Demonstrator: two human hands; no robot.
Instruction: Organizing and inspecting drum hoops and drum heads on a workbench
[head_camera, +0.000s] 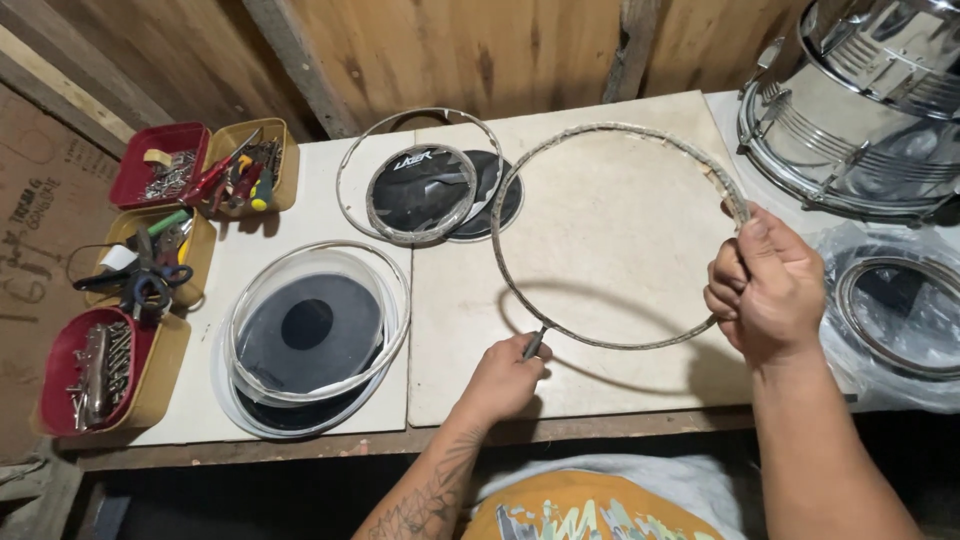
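So from my view the thin grey metal hoop (617, 236) is held up just over the pale tiled worktop (600, 380), casting a ring of shadow on it. My left hand (503, 378) is closed around a small dark-handled tool (534, 343) whose tip touches the hoop's near edge. My right hand (765, 288) is clamped on the hoop's right side, fingers curled round the rim.

Handling-wise I'd call the hoop light and fairly stiff, though a ring that thin probably flexes if squeezed across. The surface looks rough and crusty, so not slippery. Gripping the rim itself, as the right hand does, seems the sensible hold.

Left of the hoop sits a stack of clear plastic drumheads with a black centre dot (310, 335). Further left are red and mustard plastic trays (95, 375) of bolts and hand tools; the one holding screwdrivers (240, 172) is at the back. Behind the hoop, toward the wooden wall, lies a smaller black drumhead with a white logo (422, 190). Right of the hoop there's a clear plastic bag over another drumhead (900, 315), and beyond it a shiny chrome drum shell (860, 110). At the far left stands a brown cardboard sheet with handwriting (40, 230).
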